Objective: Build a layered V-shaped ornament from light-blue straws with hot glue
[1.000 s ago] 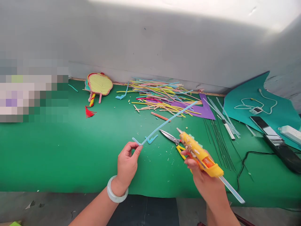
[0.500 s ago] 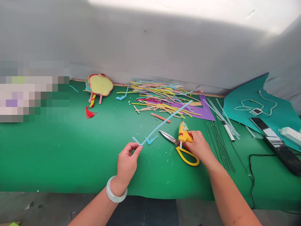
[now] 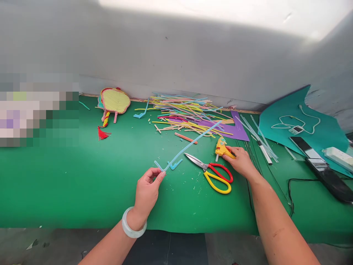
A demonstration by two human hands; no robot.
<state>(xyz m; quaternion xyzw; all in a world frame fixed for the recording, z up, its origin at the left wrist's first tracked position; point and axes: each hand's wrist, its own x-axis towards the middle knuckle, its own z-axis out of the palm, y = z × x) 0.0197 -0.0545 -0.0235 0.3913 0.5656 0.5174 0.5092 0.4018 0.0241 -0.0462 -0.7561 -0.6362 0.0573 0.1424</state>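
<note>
Between thumb and fingers, my left hand (image 3: 149, 187) pinches a light blue pipe cleaner (image 3: 190, 141) near its sharp bend. The long end of the strip slants up and right over the table. My right hand (image 3: 240, 161) is closed on the handle of a small yellow glue gun (image 3: 222, 148), its nozzle tilted upward and a clear glue stick showing below. Scissors (image 3: 212, 172) with one red and one yellow handle lie spread on the table, just left of and below that hand. Short bent blue pieces (image 3: 174, 165) rest behind the held strip.
Colored pipe cleaners (image 3: 184, 106) are heaped at the back, partly over purple card (image 3: 234, 133). A fan-shaped craft piece (image 3: 115, 101) with a red tassel lies back left. Glue sticks (image 3: 261, 136), dark wires, a phone (image 3: 305, 147) and a power strip (image 3: 338, 158) are at the right.
My right hand has moved right with the glue gun, away from over the scissors, whose red handle now shows fully. My left hand keeps its pinch on the blue pipe cleaner.
</note>
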